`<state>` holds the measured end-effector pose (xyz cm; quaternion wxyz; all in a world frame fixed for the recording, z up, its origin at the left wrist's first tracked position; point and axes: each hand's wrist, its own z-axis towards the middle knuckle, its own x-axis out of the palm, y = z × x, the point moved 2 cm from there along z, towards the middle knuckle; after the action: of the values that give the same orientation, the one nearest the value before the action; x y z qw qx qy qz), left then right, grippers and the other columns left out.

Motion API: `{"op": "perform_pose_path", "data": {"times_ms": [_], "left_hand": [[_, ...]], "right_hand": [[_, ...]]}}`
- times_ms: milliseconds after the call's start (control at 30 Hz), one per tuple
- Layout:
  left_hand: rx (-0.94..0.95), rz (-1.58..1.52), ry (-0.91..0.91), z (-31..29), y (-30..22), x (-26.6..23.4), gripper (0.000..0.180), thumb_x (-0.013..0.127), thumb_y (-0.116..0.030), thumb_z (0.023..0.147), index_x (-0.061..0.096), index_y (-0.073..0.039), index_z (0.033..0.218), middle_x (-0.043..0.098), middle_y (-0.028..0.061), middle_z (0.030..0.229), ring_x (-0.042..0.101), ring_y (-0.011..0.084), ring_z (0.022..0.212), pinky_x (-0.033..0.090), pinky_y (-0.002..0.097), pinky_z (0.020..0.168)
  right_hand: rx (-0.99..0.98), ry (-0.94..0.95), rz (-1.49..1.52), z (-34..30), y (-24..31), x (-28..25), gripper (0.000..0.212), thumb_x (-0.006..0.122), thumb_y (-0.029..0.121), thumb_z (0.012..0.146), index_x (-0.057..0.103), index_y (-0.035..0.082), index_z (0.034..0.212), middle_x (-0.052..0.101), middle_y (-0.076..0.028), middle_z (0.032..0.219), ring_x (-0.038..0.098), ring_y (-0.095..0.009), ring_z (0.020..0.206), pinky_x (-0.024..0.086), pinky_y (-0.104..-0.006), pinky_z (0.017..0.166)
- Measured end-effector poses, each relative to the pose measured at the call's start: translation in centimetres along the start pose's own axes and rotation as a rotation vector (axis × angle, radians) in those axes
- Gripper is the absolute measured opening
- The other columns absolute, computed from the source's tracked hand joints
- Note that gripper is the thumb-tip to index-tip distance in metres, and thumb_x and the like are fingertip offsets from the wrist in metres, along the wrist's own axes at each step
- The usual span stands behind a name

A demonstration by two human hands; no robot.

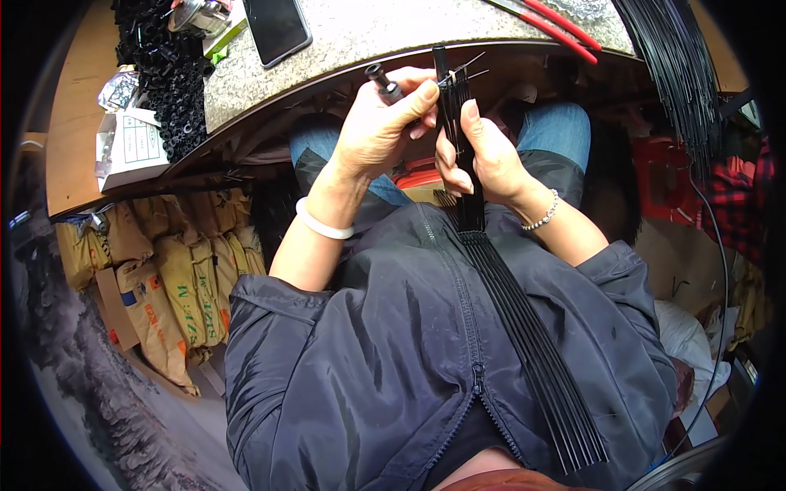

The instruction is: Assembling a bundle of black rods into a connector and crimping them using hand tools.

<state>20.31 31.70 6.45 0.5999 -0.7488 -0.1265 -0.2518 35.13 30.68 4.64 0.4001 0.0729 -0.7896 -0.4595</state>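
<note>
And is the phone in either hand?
No, the phone lies on the table, apart from the left hand and right hand.

Yellow sacks (173, 282) stand near a brown wooden tabletop (75, 151) and a pale speckled slab (360, 29).

Green lettering (193, 329), red print (151, 311) on yellow sacks (173, 266); dark-printed panel (139, 139) on white box (123, 168).

Left fingers (424, 92) in a pinch, right fingers (458, 177) in a curl (thumb (471, 119) upright), forearms (315, 245) bare.
</note>
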Motion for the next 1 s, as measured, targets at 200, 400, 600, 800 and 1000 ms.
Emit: {"op": "perform_pose_path", "data": {"times_ms": [200, 400, 600, 800, 1000], "left_hand": [[0.102, 0.093, -0.038, 0.9, 0.0, -1.3, 0.038, 0.059, -0.032, 0.091, 0.056, 0.001, 0.11, 0.06, 0.0045, 0.08, 0.045, 0.0022, 0.051, 0.033, 0.0139, 0.041], [-0.094, 0.06, 0.185, 3.6, -1.5, -0.7, 0.053, 0.052, -0.037, 0.093, 0.047, 0.004, 0.127, 0.062, 0.0127, 0.109, 0.035, -0.0007, 0.05, 0.029, 0.0103, 0.045], [-0.186, 0.074, 0.224, 5.7, -1.1, 0.2, 0.041, 0.059, -0.033, 0.09, 0.06, 0.002, 0.112, 0.065, 0.0027, 0.086, 0.061, 0.004, 0.078, 0.048, 0.0132, 0.063], [-0.119, 0.148, 0.158, 5.9, -1.3, 0.9, 0.032, 0.065, -0.025, 0.087, 0.063, 0.001, 0.105, 0.064, 0.0022, 0.084, 0.061, 0.0048, 0.081, 0.05, 0.0132, 0.07], [0.006, 0.222, -0.022, 4.4, -2.9, -0.3, 0.026, 0.063, -0.021, 0.088, 0.062, 0.001, 0.102, 0.061, 0.0024, 0.08, 0.05, 0.0014, 0.059, 0.039, 0.0139, 0.051]], "right_hand": [[0.027, -0.009, -0.014, 0.1, -0.2, -0.2, 0.064, 0.026, 0.063, 0.091, 0.048, 0.007, 0.07, 0.042, -0.003, 0.046, 0.038, -0.011, 0.035, 0.036, -0.0237, 0.039], [0.041, 0.031, -0.066, 0.1, 0.0, 0.2, 0.065, 0.026, 0.063, 0.091, 0.048, 0.006, 0.068, 0.046, -0.005, 0.047, 0.04, -0.011, 0.036, 0.037, -0.0236, 0.04], [0.012, 0.025, -0.091, 0.0, 0.1, 0.2, 0.066, 0.025, 0.063, 0.092, 0.049, 0.005, 0.069, 0.046, -0.005, 0.048, 0.04, -0.011, 0.037, 0.037, -0.0235, 0.04], [0.003, 0.041, -0.112, 0.0, 0.0, 0.1, 0.066, 0.025, 0.063, 0.092, 0.049, 0.005, 0.069, 0.047, -0.005, 0.048, 0.04, -0.011, 0.037, 0.037, -0.0238, 0.041], [-0.002, 0.014, -0.102, -0.1, 0.2, 0.1, 0.065, 0.026, 0.063, 0.091, 0.048, 0.006, 0.068, 0.046, -0.005, 0.048, 0.04, -0.011, 0.037, 0.038, -0.0234, 0.041]]}}
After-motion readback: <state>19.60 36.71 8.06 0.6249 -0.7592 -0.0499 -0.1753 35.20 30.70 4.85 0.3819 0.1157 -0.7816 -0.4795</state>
